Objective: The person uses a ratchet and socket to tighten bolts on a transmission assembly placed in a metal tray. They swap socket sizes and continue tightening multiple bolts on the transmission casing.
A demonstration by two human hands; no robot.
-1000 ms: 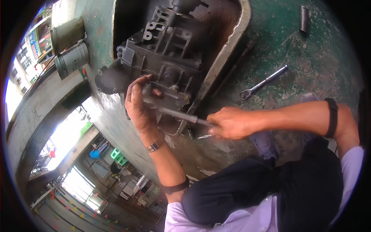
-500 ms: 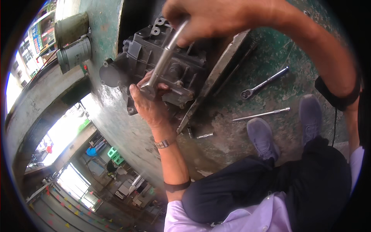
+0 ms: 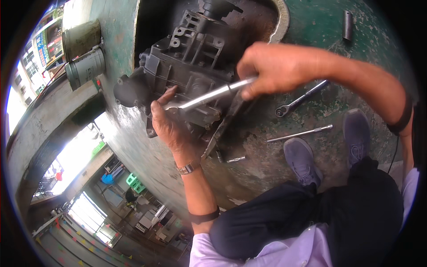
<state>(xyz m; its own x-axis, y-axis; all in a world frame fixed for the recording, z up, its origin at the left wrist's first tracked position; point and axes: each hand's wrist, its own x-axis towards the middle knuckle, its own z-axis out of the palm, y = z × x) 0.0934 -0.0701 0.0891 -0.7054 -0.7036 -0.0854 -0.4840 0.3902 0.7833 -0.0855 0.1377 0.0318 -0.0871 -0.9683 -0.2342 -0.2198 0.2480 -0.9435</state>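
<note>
A silver ratchet wrench (image 3: 211, 95) lies slantwise across the front of a dark cast-metal gearbox housing (image 3: 178, 66). My right hand (image 3: 278, 69) is closed round the end of its handle. At the other end my left hand (image 3: 171, 127) holds the wrench's head against the housing, thumb and forefinger on either side. What the head sits on is hidden behind my left hand. The housing has ribs, bolt lugs and a round cover at its left, and rests in a dark, worn-edged tray (image 3: 284, 20).
On the green, worn floor right of the tray lie a second ratchet (image 3: 296, 102), a long extension bar (image 3: 300, 133), a short silver socket piece (image 3: 235, 159) and a dark deep socket (image 3: 347, 26). Two buckets (image 3: 84, 66) stand at the upper left. My shoes (image 3: 302, 160) are near the bar.
My right hand has swung the wrench handle down and to the right, from steep to flatter. My left hand stays at the head. More of the housing's top now shows.
</note>
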